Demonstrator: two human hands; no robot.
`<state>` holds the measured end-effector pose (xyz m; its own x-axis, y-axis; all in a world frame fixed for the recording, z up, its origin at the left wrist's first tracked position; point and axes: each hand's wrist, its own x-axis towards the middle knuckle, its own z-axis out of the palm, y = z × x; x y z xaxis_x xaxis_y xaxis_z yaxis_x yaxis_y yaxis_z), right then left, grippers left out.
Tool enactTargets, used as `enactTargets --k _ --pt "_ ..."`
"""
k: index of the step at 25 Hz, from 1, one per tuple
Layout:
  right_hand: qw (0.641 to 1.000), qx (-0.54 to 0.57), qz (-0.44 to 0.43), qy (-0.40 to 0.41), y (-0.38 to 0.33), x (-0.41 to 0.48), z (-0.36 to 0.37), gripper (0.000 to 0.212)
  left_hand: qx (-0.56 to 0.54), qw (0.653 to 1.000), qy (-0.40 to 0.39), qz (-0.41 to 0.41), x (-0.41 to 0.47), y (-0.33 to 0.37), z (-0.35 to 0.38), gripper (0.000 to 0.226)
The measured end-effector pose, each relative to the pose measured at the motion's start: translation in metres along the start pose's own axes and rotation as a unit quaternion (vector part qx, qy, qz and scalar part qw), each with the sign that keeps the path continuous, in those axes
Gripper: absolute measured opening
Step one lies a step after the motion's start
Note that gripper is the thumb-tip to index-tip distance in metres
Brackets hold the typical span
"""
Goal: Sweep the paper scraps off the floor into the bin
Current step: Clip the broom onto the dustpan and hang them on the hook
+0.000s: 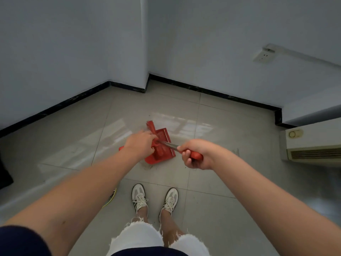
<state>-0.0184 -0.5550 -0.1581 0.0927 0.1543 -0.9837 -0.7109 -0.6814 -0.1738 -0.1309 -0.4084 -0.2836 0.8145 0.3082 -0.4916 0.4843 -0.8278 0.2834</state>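
My left hand (141, 145) is closed around the handle of a red dustpan (167, 140), and the handle's end sticks out to the left of my wrist. The dustpan hangs low over the tiled floor in front of my feet. My right hand (195, 154) grips the red grip of a small broom, whose metal shaft runs up-left to the red broom head (154, 129) lying across the dustpan. I see no clear paper scraps, only faint marks on the tile below the pan. No bin is in view.
White walls with black skirting (212, 92) form a corner ahead. A floor-standing air unit (311, 145) is at the right, with a wall socket (263, 56) above it. A dark object (4, 172) sits at the left edge and a yellow-green cable (110, 198) lies near my shoes.
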Motion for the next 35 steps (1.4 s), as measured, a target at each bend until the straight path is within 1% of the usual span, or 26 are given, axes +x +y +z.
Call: enactTargets --k 2,4,6,8,13,16,18,23,27,28,30,31,32,33,34,35 --pt "1.000 -0.022 0.008 -0.016 -0.009 -0.007 0.023 0.019 -0.033 0.999 -0.018 -0.004 -0.003 0.000 -0.003 0.050" --pt "0.998 -0.062 0.007 -0.017 -0.016 -0.014 0.041 0.019 -0.048 0.998 -0.030 0.009 -0.007 0.003 0.000 0.055" --pt "0.995 -0.098 0.006 -0.011 -0.019 -0.021 0.055 0.019 -0.057 0.998 -0.028 0.029 -0.011 0.005 0.002 0.051" --pt "0.992 -0.124 0.011 -0.010 -0.022 -0.028 0.063 0.018 -0.080 0.996 -0.016 0.033 -0.013 0.002 0.002 0.048" --pt "0.986 -0.162 0.021 -0.024 -0.038 -0.047 0.069 0.016 -0.060 0.997 -0.014 0.042 -0.012 -0.011 0.003 0.061" --pt "0.985 -0.167 0.037 -0.036 -0.040 -0.053 0.069 0.017 -0.047 0.998 -0.013 0.046 -0.013 -0.013 0.009 0.061" --pt "0.982 -0.180 0.039 -0.038 -0.041 -0.054 0.071 0.017 -0.043 0.998 -0.007 0.041 -0.011 -0.013 0.012 0.057" --pt "0.980 -0.191 0.043 -0.040 -0.048 -0.052 0.073 0.014 -0.068 0.997 0.007 0.024 -0.008 0.006 0.008 0.033" --pt "0.983 -0.173 0.028 -0.057 -0.053 -0.054 0.076 0.010 -0.078 0.996 0.019 0.031 -0.004 -0.005 0.007 0.028" --pt "0.982 -0.175 0.017 -0.071 -0.054 -0.058 0.074 0.014 -0.077 0.996 0.027 0.039 -0.002 -0.009 0.007 0.027" --pt "0.975 -0.188 -0.028 -0.113 -0.053 -0.059 0.061 0.042 -0.077 0.995 0.047 0.053 -0.003 -0.013 0.005 0.022" --pt "0.973 -0.187 -0.060 -0.122 -0.053 -0.057 0.052 0.051 -0.070 0.995 0.053 0.056 -0.002 -0.013 0.005 0.020" --pt "0.972 -0.181 -0.103 -0.110 -0.051 -0.055 0.044 0.051 -0.068 0.994 0.055 0.061 -0.001 -0.013 0.004 0.020" --pt "0.964 -0.186 -0.168 -0.082 -0.046 -0.051 0.037 0.038 -0.069 0.994 0.053 0.065 -0.001 -0.011 0.004 0.020" --pt "0.941 -0.225 -0.249 -0.037 -0.041 -0.047 0.030 0.022 -0.066 0.994 0.051 0.067 0.001 -0.010 0.005 0.020" --pt "0.891 -0.308 -0.334 0.018 -0.037 -0.043 0.026 0.029 -0.064 0.995 0.050 0.065 0.002 -0.008 0.005 0.021"
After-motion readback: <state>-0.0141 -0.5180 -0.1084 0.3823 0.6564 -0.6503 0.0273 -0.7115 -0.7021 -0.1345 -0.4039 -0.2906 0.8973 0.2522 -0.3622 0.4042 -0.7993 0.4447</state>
